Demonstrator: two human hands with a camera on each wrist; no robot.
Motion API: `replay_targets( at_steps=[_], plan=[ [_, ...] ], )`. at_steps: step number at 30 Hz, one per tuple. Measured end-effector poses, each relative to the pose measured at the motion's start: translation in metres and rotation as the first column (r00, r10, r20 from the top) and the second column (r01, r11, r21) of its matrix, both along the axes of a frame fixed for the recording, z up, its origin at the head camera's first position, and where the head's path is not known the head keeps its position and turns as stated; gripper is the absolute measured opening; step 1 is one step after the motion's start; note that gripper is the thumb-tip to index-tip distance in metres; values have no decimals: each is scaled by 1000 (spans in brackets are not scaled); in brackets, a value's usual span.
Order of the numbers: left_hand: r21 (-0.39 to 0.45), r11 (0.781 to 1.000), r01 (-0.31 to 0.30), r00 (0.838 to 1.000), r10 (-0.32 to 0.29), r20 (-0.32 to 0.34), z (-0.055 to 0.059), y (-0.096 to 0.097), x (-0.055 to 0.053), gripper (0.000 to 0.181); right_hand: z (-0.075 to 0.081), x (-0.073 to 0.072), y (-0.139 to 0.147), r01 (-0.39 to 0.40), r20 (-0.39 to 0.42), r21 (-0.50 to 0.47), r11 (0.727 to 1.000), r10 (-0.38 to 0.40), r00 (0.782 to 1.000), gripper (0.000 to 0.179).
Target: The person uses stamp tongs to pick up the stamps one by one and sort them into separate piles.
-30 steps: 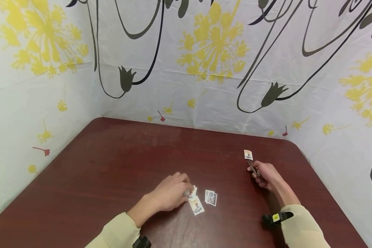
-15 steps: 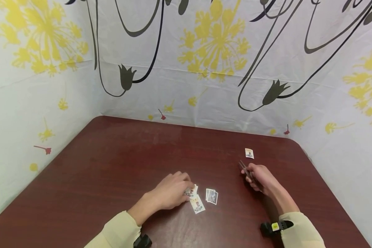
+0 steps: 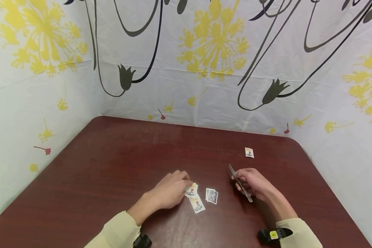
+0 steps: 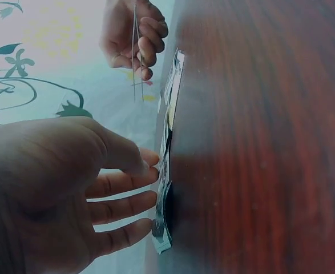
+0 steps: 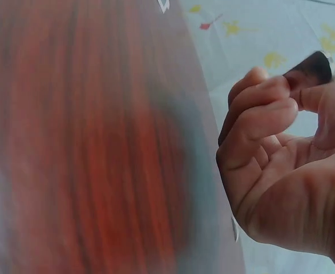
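My right hand pinches metal tweezers above the right half of the table, tips pointing away to the far left. In the left wrist view, the tweezers show two thin, slightly parted prongs with nothing between them. Fairly straight fingers of my left hand touch small printed paper pieces, partly covered by the hand. Another printed piece overlaps them at the near side. To their right lies a little group of white-bordered, grey-picture pieces. One similar printed piece lies alone farther off.
A dark red-brown wooden table with rounded far corners spans the view. White patterned cloth hangs behind it and along both sides. Each wrist wears a black camera strap, such as the right one.
My right hand has drawn the tweezers back and left from the far printed piece, which now lies free on the table. The left hand has stayed nearly still at the papers.
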State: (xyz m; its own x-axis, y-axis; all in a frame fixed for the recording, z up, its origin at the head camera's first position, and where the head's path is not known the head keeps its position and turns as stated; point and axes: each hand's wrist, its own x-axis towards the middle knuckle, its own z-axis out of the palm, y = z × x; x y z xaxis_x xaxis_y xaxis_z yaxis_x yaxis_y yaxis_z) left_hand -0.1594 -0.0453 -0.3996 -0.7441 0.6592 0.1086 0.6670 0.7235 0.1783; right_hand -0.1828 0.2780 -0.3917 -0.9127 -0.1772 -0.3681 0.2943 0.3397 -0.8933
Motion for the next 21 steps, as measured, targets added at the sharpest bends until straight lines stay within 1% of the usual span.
replay_targets(
  at_steps=[6,11,15,18,21],
  plan=[
    [12,1000,-6,1000,6,-7,-1,-2,-1,30,5,7,-10,-103,-15,-4,995,102,995,31],
    [18,1000,-5,1000,5,-8,-1,-2,-1,26,5,14,-16,-169,-5,-84,982,169,986,32],
    [20,1000,-4,1000,5,-17,-1,-3,-1,26,4,19,-20,-213,-5,-154,965,214,977,31],
    [20,1000,-3,1000,4,-20,-1,-3,-2,26,3,23,-24,-240,-8,-184,953,242,970,30],
    [15,1000,-1,1000,1,-24,-1,-3,-3,26,2,26,-29,-256,-11,-191,948,259,966,28]
  ],
)
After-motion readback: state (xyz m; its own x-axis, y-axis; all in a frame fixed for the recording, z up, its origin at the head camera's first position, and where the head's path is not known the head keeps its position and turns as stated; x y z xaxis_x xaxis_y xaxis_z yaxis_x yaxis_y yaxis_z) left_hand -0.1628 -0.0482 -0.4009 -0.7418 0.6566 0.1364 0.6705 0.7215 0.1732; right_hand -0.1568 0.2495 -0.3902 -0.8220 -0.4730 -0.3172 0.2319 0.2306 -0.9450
